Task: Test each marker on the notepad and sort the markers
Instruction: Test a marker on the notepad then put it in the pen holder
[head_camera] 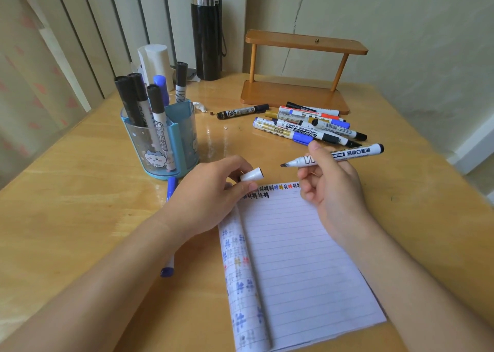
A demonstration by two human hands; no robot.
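My right hand (331,188) holds an uncapped white whiteboard marker (352,153) level above the top of the lined notepad (299,266), black tip pointing left. My left hand (211,191) pinches its white cap (252,175) just left of the tip, over the notepad's upper left corner. A row of coloured test marks (270,189) runs along the notepad's top line. A pile of several capped markers (307,127) lies on the table beyond my right hand. The blue pen holder (163,137) at left has several markers standing in it.
A blue marker (169,244) lies on the table partly under my left forearm. One dark marker (242,111) lies apart, left of the pile. A small wooden shelf (296,81) stands behind the pile. A black flask (205,30) and a paper roll (156,62) stand at the back.
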